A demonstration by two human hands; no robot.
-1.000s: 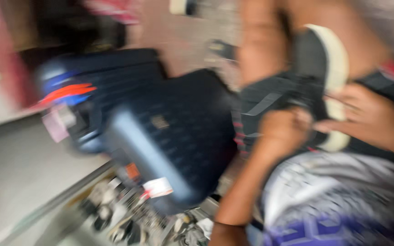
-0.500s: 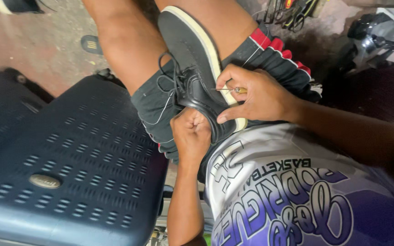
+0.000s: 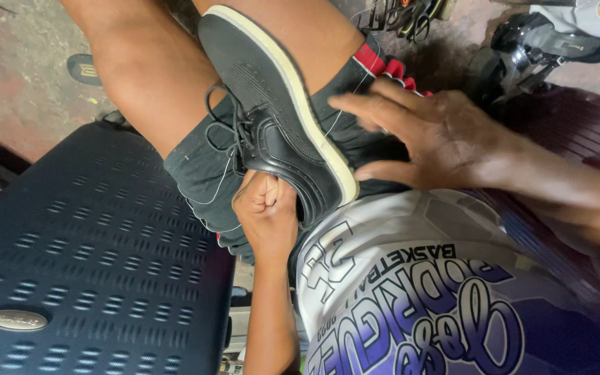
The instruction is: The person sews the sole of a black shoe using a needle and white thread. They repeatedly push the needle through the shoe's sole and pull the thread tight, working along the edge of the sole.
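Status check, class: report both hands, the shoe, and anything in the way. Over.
Left hand fisted at the heel opening of the black shoe. Right hand open, fingers spread beside the sole. Shoe wedged between the knees, thin thread hanging loose. Nothing blocking.

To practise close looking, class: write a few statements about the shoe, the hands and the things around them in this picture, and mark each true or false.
1. The shoe is black with a pale sole. True.
2. The left hand is spread flat on the blue plastic stool. False: it is closed in a fist at the shoe's heel end, apart from the stool.
3. The right hand is open, fingers spread beside the sole. True.
4. The shoe stands on the floor. False: it lies across the person's lap, on the dark shorts.
5. The shoe has laces. True.
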